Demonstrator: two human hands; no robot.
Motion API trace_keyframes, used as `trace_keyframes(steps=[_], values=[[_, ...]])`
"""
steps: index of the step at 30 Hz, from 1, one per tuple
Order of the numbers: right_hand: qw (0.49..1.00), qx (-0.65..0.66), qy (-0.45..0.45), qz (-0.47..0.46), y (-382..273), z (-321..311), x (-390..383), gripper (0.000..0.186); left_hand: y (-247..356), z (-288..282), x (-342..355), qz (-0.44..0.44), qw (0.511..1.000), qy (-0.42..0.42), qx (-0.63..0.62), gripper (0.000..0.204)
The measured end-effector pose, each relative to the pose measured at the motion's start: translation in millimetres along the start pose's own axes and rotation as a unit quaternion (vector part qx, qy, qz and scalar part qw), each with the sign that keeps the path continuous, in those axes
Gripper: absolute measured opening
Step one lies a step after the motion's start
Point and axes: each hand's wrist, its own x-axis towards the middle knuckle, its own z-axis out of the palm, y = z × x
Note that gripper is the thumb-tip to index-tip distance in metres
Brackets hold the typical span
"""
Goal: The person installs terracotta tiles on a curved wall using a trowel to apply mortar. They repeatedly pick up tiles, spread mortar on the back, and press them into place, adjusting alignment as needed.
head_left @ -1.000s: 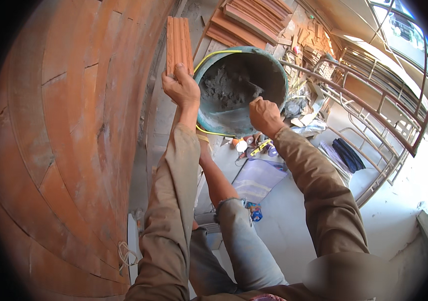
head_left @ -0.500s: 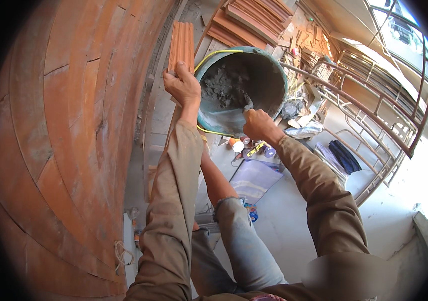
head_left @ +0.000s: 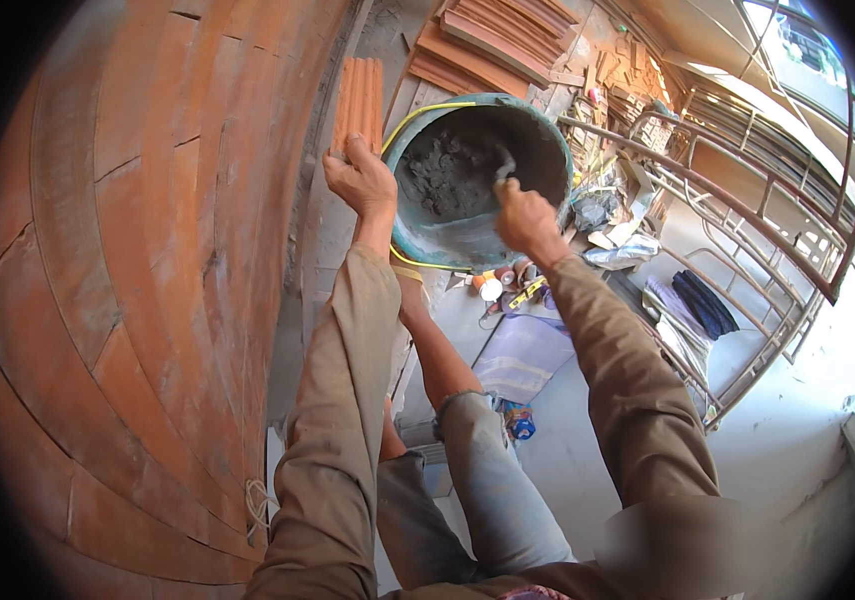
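My left hand [head_left: 365,182] grips the near end of a ribbed orange clay tile [head_left: 358,100], held up left of a round green bucket [head_left: 537,118]. Wet grey mortar [head_left: 442,175] lies heaped along the left side inside the bucket. My right hand [head_left: 529,222] is closed round the handle of a trowel [head_left: 505,162] at the bucket's right part. Only the neck and a bit of the trowel show; its blade is hard to make out against the dark inside.
A wall of orange tiles [head_left: 157,300] rises at the left. Ribbed tiles [head_left: 492,45] are stacked beyond the bucket. Metal scaffold frames [head_left: 717,185] stand at the right, near folded dark cloth [head_left: 704,303]. A yellow-handled tool [head_left: 525,294] and a pale purple sheet [head_left: 522,355] lie on the floor.
My right hand has shifted slightly right and the trowel has turned, its neck now higher in the bucket. The tile in my left hand sits a little lower in view.
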Motion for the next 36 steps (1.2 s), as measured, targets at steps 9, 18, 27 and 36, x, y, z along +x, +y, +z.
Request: trace_keyframes(steps=[9,18,27,36], values=[[0.995,0.077,-0.053,-0.039,-36,29,-27,0.026,7,-2,8,-0.008,1.000,0.004,0.013,0.048],[0.983,0.105,-0.091,-0.121,-34,41,-33,0.029,-11,-3,17,-0.044,0.995,-0.036,0.078,0.046],[0.901,0.347,-0.261,0.019,-1,-26,-67,0.052,2,-5,15,-0.049,0.998,-0.020,0.035,0.044],[0.994,0.054,0.064,-0.067,2,32,-111,0.055,0,-4,15,-0.039,0.998,-0.021,0.045,0.046]])
